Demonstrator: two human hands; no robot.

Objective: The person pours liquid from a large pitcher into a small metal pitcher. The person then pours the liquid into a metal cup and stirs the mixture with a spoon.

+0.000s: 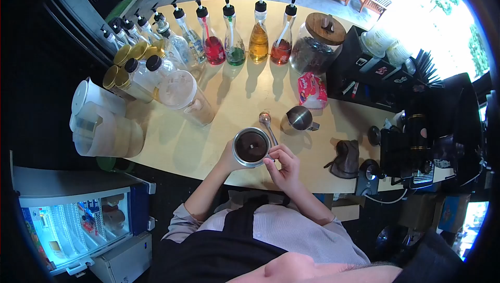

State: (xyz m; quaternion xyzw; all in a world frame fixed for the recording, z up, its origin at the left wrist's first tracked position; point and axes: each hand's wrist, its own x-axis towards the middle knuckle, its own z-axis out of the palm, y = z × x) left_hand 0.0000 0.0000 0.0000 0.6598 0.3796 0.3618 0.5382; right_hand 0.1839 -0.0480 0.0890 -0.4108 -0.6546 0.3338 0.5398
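A metal cup [251, 147] of dark liquid is between my hands near the counter's front edge. My left hand [229, 157] wraps round its left side, partly hidden by the cup. On its right, the bent fingers of my right hand [283, 165] close at the rim and handle. Just behind the cup lies a metal spoon [267, 121]. To the right stands a metal pitcher [299, 118], with a pink and white packet [312, 90] behind it.
Pump bottles with coloured liquids [258, 37] line the back. Clear jars [183, 93] and white pitchers [104, 129] stand left. A wooden-lidded jar [315, 45], black organiser [359, 72] and black machine [417, 142] are right. An illuminated fridge [78, 225] is below left.
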